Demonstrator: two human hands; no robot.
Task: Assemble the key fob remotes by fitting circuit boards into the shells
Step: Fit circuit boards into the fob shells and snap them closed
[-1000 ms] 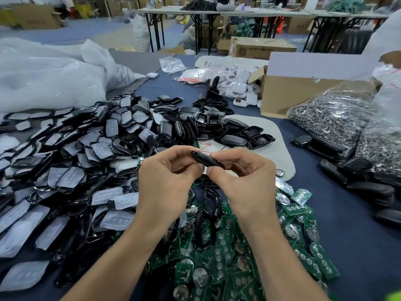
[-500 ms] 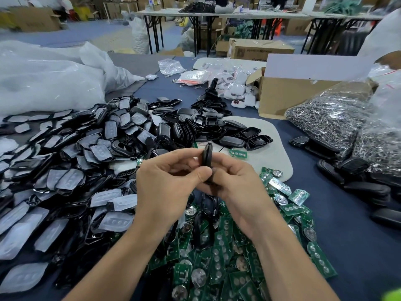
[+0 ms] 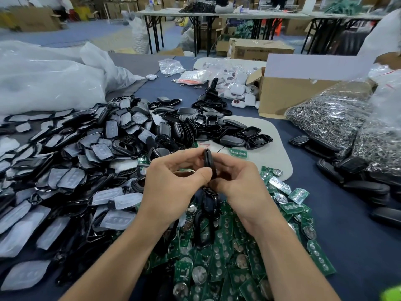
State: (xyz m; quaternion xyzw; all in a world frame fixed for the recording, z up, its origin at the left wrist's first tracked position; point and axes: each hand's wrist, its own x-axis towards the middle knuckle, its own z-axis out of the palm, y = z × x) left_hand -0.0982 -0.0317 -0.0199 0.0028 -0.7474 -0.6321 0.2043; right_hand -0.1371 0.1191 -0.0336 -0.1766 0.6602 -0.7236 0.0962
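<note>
Both hands, left hand (image 3: 173, 187) and right hand (image 3: 243, 187), pinch a black shell (image 3: 208, 161) edge-on above the near pile of circuit boards (image 3: 219, 253); uneven squeezing could leave it misaligned or let it slip.

Floor: blue-grey carpet floor (image 3: 91, 32), upper left of the frame.
Far furniture: long pale-topped folding tables on black metal legs (image 3: 238, 15), across the top centre.
Around them: brown cardboard boxes (image 3: 260, 49), top centre; a tall white sack (image 3: 138, 33) to their left.
Near furniture: dark blue cloth-covered worktable (image 3: 351, 235), lower frame.
Light: bright, even, indoors.
</note>
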